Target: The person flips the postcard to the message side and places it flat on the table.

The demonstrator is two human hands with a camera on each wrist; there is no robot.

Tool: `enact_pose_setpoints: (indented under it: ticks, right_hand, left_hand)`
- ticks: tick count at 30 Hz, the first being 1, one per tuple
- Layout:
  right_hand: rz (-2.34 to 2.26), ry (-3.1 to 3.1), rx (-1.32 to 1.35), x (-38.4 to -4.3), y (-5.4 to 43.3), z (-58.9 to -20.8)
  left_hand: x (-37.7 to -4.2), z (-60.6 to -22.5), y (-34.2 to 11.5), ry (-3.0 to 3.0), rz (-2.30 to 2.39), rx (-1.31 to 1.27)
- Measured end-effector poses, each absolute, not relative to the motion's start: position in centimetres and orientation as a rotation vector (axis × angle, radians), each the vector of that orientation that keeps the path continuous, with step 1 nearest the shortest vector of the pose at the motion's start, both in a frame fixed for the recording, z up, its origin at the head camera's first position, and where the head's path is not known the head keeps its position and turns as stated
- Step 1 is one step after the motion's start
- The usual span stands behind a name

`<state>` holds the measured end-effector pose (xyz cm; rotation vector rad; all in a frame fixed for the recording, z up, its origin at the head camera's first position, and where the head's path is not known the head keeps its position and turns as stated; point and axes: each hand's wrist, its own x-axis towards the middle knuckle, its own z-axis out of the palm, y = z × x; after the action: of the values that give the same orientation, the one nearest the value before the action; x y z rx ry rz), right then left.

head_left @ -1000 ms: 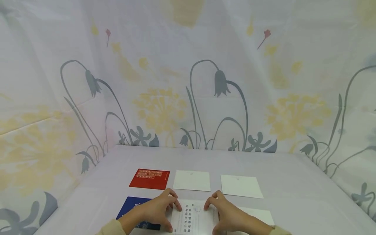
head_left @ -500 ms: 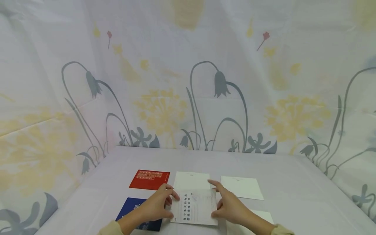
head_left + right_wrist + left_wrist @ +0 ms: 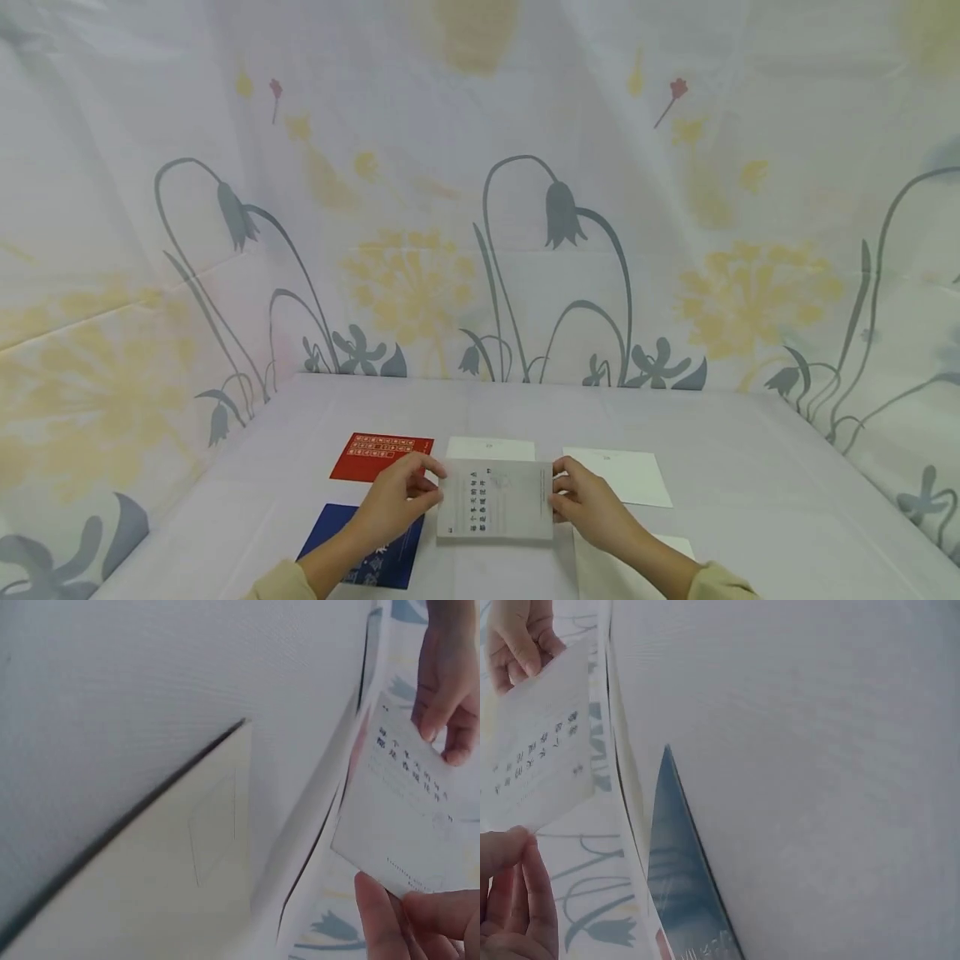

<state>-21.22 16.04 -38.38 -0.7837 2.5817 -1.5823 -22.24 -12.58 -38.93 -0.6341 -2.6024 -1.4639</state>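
Note:
A white card (image 3: 517, 500) printed with columns of dark characters is held up above the table, in the middle of the head view. My left hand (image 3: 393, 496) pinches its left edge between thumb and fingers. At the opposite edge, my right hand (image 3: 592, 504) grips it the same way. The left wrist view has the card (image 3: 536, 750) stretched between both hands, lifted off the tabletop. From the right wrist, the card (image 3: 405, 802) appears tilted, my right thumb and fingers (image 3: 382, 919) at its lower corner.
A red card (image 3: 375, 452) and a dark blue card (image 3: 393, 558) lie on the left. Behind the held card is a pale card (image 3: 491, 447), partly hidden. Two more pale cards, one farther (image 3: 618, 477) and one nearer (image 3: 600, 575), lie right. Flowered cloth (image 3: 420, 317) hangs behind.
Both hands have raised the printed card from the near edge of the view and moved it forward. It now overlaps the rear pale card and more of the blue card shows.

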Motion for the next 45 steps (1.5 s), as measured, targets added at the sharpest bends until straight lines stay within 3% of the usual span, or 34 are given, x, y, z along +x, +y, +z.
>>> enact_pose_setpoints:
  ticks: [7, 35, 45]
  right_hand:
    - [-1.546, 2.66, -0.74, -21.4, 16.3, -37.8]
    - [-1.581, 2.404, -0.711, -22.0, 17.1, -38.4]
    - [-1.578, 2.422, -0.599, -21.9, 16.9, -38.7]
  left_hand:
    - [-22.6, -39.0, -13.1, -2.582, -1.674, -0.591]
    - [-22.7, -39.9, -14.5, -2.735, -1.794, -0.549]
    - [-23.0, -39.4, -14.0, -2.773, -1.764, -0.386]
